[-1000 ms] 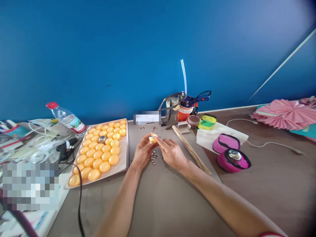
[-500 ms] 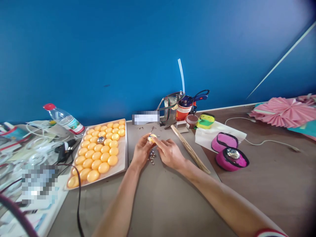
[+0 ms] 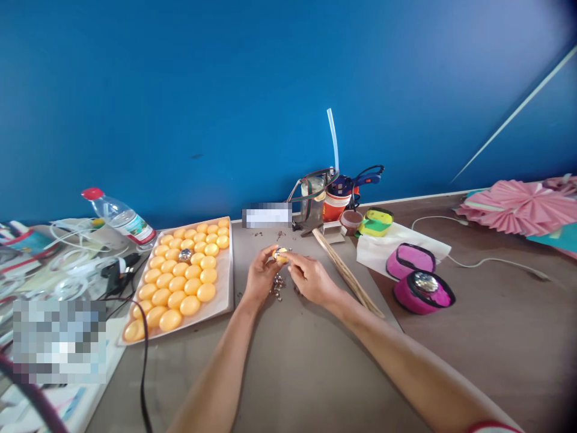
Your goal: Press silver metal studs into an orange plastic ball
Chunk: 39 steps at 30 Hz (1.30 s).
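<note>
My left hand (image 3: 259, 278) is closed around a small yellow ball (image 3: 280, 254) that has shiny silver pieces on it, held just above the table. My right hand (image 3: 311, 278) meets it from the right, thumb and forefinger pinched against the ball's top. Under the two hands lies a small pile of silver beads (image 3: 277, 285) on the grey tabletop. To the left stands a white tray (image 3: 226, 300) filled with several rows of yellow balls (image 3: 180, 284); one ball covered in silver (image 3: 185, 255) sits among them.
A water bottle (image 3: 119, 218) lies behind the tray, with cables and papers at far left. Cups holding tools and a glue gun (image 3: 336, 195) stand by the blue wall. Wooden sticks (image 3: 347, 273), two pink cases (image 3: 417, 279), white paper and pink paper fans (image 3: 518, 207) are on the right.
The hands stay together on the ball. My right hand's fingers have curled from a pointing pose into a pinch at the ball's top; the view shifted slightly.
</note>
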Available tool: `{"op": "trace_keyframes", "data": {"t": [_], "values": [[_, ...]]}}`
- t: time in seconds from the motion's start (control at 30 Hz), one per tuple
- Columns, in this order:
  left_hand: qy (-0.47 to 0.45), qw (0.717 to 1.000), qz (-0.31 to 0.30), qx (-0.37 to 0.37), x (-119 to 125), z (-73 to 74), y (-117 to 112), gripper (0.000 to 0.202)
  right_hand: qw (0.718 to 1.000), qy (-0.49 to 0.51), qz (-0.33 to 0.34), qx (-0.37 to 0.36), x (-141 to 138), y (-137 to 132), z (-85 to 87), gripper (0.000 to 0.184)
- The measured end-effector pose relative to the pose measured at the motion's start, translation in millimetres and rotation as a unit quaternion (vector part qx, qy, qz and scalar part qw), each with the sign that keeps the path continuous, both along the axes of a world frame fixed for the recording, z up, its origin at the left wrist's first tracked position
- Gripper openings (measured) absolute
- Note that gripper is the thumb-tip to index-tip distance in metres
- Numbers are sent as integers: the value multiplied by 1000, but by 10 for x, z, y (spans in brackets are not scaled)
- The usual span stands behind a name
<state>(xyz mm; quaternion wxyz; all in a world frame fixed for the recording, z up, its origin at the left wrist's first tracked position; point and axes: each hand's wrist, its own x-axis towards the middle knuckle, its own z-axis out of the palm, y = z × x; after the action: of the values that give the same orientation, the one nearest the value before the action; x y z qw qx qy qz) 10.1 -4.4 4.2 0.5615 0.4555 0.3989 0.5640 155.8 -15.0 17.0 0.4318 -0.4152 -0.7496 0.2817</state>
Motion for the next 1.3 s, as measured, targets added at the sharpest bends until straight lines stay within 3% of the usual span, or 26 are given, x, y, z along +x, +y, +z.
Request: {"op": "trace_keyframes", "data": {"t": [0.1, 0.2, 0.3, 0.4, 0.57, 0.97, 1.3], "values": [[-59, 998, -27, -8, 16, 30, -10, 35, 971, 208, -35, -113, -5, 60, -2, 17], [-132, 989, -55, -40, -1, 58, -6, 33, 891, 401, -54, -205, 9, 130, -2, 13], [-173, 981, -77, -53, -47, 69, 6, 34, 841, 468, -17, -272, 28, 154, 30, 18], [-190, 976, -94, -56, -81, 72, 7, 35, 820, 476, 18, -317, 24, 124, 74, 24], [-195, 972, -117, -58, -79, 83, -9, 37, 810, 486, 40, -327, 3, 78, 101, 24], [-178, 974, -136, -47, -51, 66, -12, 38, 829, 448, 60, -328, -29, 56, 120, 22], [-170, 975, -133, -40, -37, 91, -21, 38, 820, 451, 76, -345, -17, 56, 137, 23]]}}
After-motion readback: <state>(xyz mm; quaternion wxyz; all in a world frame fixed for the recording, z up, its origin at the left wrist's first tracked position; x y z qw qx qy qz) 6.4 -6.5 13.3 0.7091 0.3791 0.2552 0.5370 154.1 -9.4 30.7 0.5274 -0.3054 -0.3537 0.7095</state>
